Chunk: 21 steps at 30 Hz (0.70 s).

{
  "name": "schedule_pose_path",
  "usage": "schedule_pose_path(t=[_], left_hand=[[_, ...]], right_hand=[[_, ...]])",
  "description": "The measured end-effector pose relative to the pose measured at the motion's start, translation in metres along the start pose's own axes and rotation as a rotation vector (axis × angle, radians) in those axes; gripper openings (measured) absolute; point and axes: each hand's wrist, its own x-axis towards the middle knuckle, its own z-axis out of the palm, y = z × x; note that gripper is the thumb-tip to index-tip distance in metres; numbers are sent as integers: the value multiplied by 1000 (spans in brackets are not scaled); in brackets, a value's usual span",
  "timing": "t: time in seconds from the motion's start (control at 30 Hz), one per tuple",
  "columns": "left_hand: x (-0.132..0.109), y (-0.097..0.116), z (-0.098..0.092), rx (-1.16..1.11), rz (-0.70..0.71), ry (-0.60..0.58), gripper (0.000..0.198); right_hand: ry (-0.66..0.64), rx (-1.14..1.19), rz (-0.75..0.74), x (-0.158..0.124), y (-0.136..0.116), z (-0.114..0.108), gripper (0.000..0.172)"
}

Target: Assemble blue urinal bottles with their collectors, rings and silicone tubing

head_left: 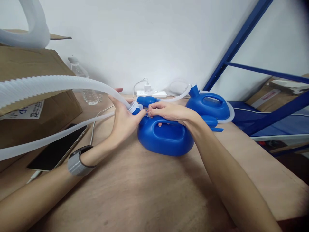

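Note:
A blue plastic jug (166, 141) with a built-in handle lies on the table in front of me. A white corrugated hose (82, 83) arches in from the left to its neck. My left hand (124, 117) is wrapped around the hose's end at the neck, thumb pressed toward a white and blue cap (135, 108). Over the jug's top, my right hand (166, 111) pinches close to the left thumb. A small clear piece may be between its fingertips, but it is too small to name. The right hand's other fingers are partly hidden behind the handle.
Behind on the right stands a second blue jug (210, 108) with a hose. A phone (59, 148), a cardboard box (55, 103) and a clear bottle (90, 96) are at left. A power strip (154, 94) sits by the wall; a blue metal rack (238, 40) rises at right.

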Motion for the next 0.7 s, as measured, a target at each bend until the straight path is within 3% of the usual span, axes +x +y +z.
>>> schedule_pose_path(t=[0.37, 0.6, 0.7], left_hand=[[1, -5, 0, 42, 57, 12, 72], [0, 0, -1, -6, 13, -24, 72], [0, -1, -1, 1, 17, -25, 72]], right_hand=[[-19, -117, 25, 5, -7, -2, 19], [109, -186, 128, -6, -6, 0, 22], [104, -144, 129, -9, -6, 1, 13]])
